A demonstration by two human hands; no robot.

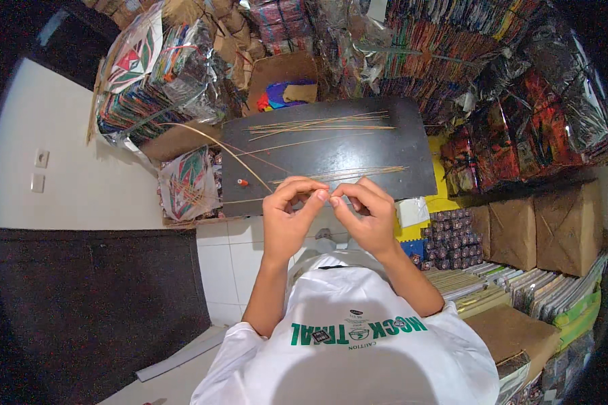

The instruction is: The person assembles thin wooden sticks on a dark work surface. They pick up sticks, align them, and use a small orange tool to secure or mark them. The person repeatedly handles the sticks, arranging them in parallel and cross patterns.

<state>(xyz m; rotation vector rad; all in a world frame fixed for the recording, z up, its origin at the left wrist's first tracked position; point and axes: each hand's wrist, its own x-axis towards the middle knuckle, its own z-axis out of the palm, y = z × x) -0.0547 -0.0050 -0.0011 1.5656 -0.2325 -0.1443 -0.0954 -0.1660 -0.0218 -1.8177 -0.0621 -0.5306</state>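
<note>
My left hand (pixel 292 214) and my right hand (pixel 366 214) meet at their fingertips over the near edge of a dark table (pixel 331 152). Both are closed in a pinch. A thin curved bamboo stick (pixel 213 140) arches from the far left down to my left hand, which grips its end. What sits between the right fingertips is too small to make out. Several thin straight bamboo sticks (pixel 324 125) lie across the far part of the table. Another bunch of sticks (pixel 365 173) rests just beyond my fingers. A small orange-and-white spool (pixel 242 182) stands at the table's left.
Wrapped stacks of colourful sheets (pixel 162 88) crowd the far left, with more bundles (pixel 439 61) at the back. An open carton (pixel 287 71) stands behind the table. Brown paper parcels (pixel 510 226) and small stacked dark boxes (pixel 451 239) are on the right.
</note>
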